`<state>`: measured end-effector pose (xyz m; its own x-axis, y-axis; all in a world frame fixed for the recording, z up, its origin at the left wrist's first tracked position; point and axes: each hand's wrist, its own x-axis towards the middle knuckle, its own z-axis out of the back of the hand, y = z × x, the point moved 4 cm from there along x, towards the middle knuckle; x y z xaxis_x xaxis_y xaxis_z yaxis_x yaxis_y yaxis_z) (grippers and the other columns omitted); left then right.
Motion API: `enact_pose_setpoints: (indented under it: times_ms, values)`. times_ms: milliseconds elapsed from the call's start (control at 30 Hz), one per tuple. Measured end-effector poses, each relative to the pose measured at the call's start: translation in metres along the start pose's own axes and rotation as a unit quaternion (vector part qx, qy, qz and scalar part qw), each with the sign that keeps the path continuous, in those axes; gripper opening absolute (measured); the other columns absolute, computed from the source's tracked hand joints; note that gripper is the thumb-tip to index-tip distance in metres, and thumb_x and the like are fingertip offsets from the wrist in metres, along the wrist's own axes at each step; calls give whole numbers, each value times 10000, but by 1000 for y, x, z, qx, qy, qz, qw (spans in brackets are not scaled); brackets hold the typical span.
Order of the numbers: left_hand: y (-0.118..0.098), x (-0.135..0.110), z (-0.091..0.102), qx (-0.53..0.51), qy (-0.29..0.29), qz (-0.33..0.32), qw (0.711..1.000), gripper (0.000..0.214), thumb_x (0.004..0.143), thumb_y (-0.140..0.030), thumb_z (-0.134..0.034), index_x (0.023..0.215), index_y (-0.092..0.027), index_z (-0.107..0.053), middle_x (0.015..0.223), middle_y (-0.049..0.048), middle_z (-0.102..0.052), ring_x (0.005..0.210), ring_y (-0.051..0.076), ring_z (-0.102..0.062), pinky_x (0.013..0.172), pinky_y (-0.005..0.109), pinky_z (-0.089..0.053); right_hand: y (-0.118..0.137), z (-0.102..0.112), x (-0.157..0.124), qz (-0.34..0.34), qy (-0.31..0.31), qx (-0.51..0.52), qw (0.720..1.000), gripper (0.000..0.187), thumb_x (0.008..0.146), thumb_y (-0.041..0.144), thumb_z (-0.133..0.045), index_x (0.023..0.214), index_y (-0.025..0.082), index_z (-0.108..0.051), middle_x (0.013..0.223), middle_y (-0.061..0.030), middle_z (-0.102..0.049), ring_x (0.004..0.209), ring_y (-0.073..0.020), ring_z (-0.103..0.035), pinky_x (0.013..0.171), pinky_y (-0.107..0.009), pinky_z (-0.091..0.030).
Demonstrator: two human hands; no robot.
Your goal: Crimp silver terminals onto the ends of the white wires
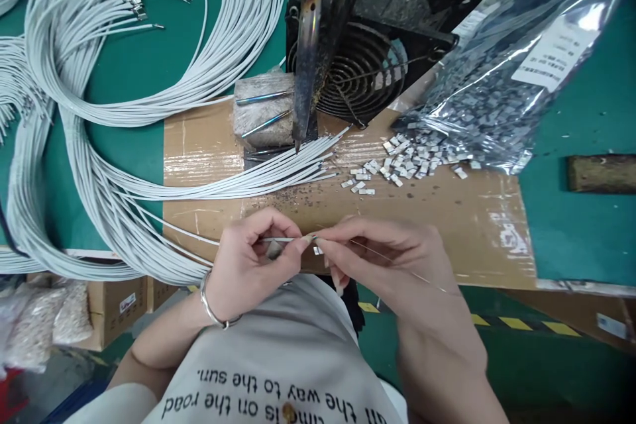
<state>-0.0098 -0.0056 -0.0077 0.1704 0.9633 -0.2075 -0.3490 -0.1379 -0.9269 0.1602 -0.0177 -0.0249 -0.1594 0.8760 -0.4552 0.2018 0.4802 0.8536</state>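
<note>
My left hand (253,258) pinches the end of a thin white wire (278,239) near the table's front edge. My right hand (382,255) meets it fingertip to fingertip, pinching a small metal terminal (312,237) at the wire's tip. A second small metal piece (318,250) shows just under the right fingers. A thin solder-like strand (397,264) runs across the back of my right hand. A bundle of white wires (278,169) lies on the cardboard sheet (447,212) with its stripped ends pointing right.
A soldering iron (308,46) stands over a small block (261,112) beside a black fan (372,59). A foil bag (507,66) spills loose metal terminals (402,162). Large loops of white wire (99,79) cover the green table's left. Cardboard boxes (114,308) sit below.
</note>
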Motion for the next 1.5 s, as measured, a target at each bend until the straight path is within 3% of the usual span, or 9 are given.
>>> enact_pose_setpoints:
  times_ms: [200, 333, 433, 633, 733, 867, 1033, 1400, 1500]
  values:
    - [-4, -9, -5, 83, -74, -127, 986, 157, 891, -121, -724, 760, -181, -661, 585, -57, -558, 467, 56, -367, 435, 212, -297, -8, 0, 3, 29, -27, 28, 999, 85, 801, 235, -883, 744, 235, -821, 563, 33, -688, 410, -82, -589, 394, -181, -505]
    - [3, -8, -9, 4, -63, -29, 998, 251, 956, -191, -677, 713, -188, -615, 542, -68, -459, 478, 69, -364, 444, 219, -307, -21, -9, 0, 121, -91, 4, 988, 112, 870, 217, -815, 761, 231, -795, 535, 41, -654, 376, -93, -552, 353, -212, -466]
    - [9, -5, -11, -103, -20, 72, 992, 286, 992, -278, -657, 726, -189, -600, 562, -57, -464, 495, 77, -371, 452, 215, -316, -25, -15, -7, 221, -172, -67, 958, 119, 897, 175, -788, 872, 285, -827, 641, 13, -705, 484, -130, -606, 439, -274, -510]
    - [10, 2, -9, -210, -4, 132, 969, 214, 915, -340, -761, 839, -192, -625, 539, -74, -478, 460, 65, -337, 433, 199, -283, -18, -19, -8, 303, -165, -149, 927, 300, 883, 86, -780, 1009, 350, -844, 734, 16, -762, 546, -141, -641, 525, -302, -575]
    - [6, 5, -7, -179, -40, 129, 975, 172, 841, -255, -794, 791, -182, -647, 509, -82, -461, 447, 54, -301, 415, 196, -222, -13, -15, -4, 269, -146, -117, 945, 256, 892, 104, -782, 987, 329, -859, 724, 18, -758, 541, -123, -654, 513, -267, -571]
    - [3, 7, -5, -138, -72, 113, 981, 124, 816, -203, -776, 761, -177, -669, 494, -83, -457, 434, 48, -271, 408, 207, -170, -17, -11, 5, 125, -73, 20, 989, 161, 897, 177, -804, 927, 319, -874, 632, 35, -724, 465, -97, -635, 436, -208, -548]
    - [2, 4, -4, -116, -89, 76, 986, 101, 850, -164, -742, 776, -183, -676, 515, -78, -490, 430, 46, -259, 401, 215, -149, -22, -7, 11, 14, 5, 101, 995, 83, 878, 282, -850, 952, 304, -880, 616, 29, -723, 470, -97, -650, 436, -185, -570]
    - [2, 2, -11, -91, -129, 49, 986, 122, 810, -137, -761, 772, -199, -663, 544, -41, -617, 415, 58, -381, 388, 199, -244, -24, -15, 8, 96, -85, 84, 988, 69, 894, 286, -825, 853, 251, -869, 571, 11, -703, 419, -103, -616, 390, -187, -552]
    - [3, 5, -10, -96, -125, 58, 986, 120, 790, -136, -760, 750, -195, -664, 535, -42, -612, 408, 53, -373, 381, 193, -245, -28, -15, 12, 83, -73, 103, 989, 77, 886, 304, -833, 852, 244, -867, 560, 13, -698, 396, -106, -604, 361, -191, -529]
